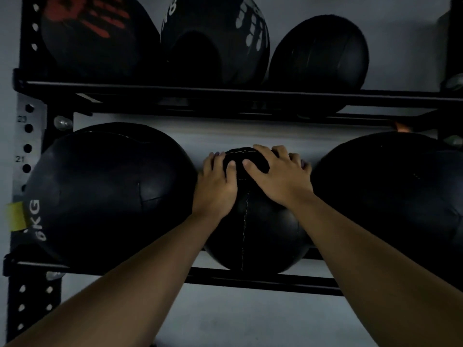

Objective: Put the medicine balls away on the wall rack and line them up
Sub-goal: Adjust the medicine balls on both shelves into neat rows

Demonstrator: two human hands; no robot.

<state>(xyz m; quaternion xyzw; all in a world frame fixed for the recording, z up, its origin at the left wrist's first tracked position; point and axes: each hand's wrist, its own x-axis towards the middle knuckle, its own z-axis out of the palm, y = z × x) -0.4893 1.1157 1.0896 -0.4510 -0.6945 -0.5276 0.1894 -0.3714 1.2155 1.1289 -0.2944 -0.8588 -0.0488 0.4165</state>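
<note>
A black stitched medicine ball [253, 231] sits on the lower rails of the wall rack [263, 281], in the gap between two bigger black balls. My left hand [216, 186] and my right hand [280, 176] both lie over its top, fingers spread and pressed on it. The big ball on the left [107, 196] is marked 6KG; the one on the right [390, 201] runs past the frame edge. On the upper shelf [225, 92] rest three more balls: one with a red handprint [97, 36], one with a white handprint [215, 38], one plain [318, 53].
A black perforated upright [27, 146] with numbered holes stands at the left, with a yellow tag [16, 216] on it. The pale wall [238, 319] shows behind and below the rack. The scene is dim.
</note>
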